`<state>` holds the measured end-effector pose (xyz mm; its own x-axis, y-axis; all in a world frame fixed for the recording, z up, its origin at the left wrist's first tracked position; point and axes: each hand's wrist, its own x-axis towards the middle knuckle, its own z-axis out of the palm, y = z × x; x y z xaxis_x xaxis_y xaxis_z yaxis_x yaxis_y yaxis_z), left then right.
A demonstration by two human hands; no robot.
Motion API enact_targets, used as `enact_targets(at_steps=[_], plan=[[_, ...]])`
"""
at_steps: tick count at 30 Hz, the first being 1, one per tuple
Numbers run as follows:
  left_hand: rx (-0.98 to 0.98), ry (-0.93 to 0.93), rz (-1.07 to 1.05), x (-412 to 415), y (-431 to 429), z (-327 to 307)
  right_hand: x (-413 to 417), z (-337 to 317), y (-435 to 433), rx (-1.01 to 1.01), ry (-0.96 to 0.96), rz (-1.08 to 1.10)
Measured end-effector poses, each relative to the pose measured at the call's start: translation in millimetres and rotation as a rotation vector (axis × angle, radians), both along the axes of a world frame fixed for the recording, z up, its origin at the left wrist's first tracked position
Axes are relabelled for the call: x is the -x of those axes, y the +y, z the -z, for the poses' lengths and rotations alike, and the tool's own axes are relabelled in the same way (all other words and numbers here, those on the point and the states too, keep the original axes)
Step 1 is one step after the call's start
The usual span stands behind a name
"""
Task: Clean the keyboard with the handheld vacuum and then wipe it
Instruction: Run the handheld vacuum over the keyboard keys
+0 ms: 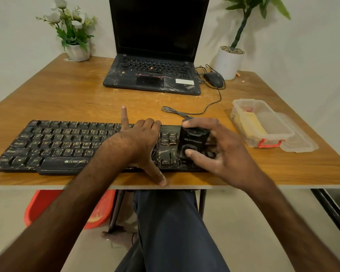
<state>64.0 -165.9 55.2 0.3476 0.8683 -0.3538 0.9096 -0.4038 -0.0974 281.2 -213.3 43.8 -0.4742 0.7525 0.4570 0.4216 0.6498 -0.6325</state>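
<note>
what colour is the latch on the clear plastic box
Red; the latch on the clear plastic box shows best in the head view.

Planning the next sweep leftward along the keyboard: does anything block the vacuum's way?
Yes. The left hand lies across the keyboard, just left of the handheld vacuum that the right hand grips over the right-end keys. Nothing else shows on the keys further left.
</note>
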Motion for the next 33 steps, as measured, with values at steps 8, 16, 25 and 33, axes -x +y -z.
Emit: enact_targets(at_steps=[8,16,25,33], plan=[[-0.006,-0.016,0.002,2.1,-2.0,-0.3,3.4,1.3,-2.0,0.039,0.011,-0.003],[-0.032,-0.115,-0.002,5.6,-1.1,1.1,7.5,-5.4,12.9,0.287,0.484,0.039],[0.092,-0.223,-0.09,30.5,0.7,-2.4,15.2,-4.1,26.4,0.274,0.428,0.044],[0.074,-0.186,-0.092,30.6,2.8,2.7,22.2,-8.4,22.4,0.26,0.345,0.093]])
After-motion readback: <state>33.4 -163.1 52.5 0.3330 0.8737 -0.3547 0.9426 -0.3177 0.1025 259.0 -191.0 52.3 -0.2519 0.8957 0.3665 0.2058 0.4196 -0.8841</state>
